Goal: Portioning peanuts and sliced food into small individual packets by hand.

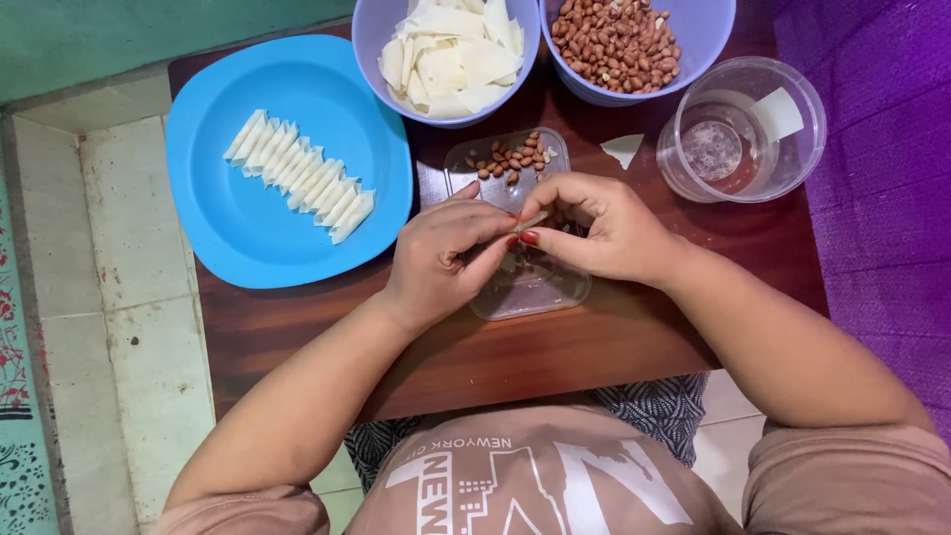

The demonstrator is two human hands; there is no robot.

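My left hand (446,253) and my right hand (599,226) meet over a clear plastic tray (525,292) on a low dark wooden table (555,347). Between their fingertips they pinch a small pale wrapper piece (533,220), mostly hidden by the fingers. Several peanuts (510,157) lie in the tray's far end. A blue plate (248,228) to the left carries a row of folded white wrappers (302,176).
A lilac bowl of white wrapper sheets (451,54) and a lilac bowl of peanuts (619,40) stand at the table's far edge. A clear cup of water (743,134) sits at right, a loose wrapper scrap (624,149) beside it. Tiled floor lies left, purple mat right.
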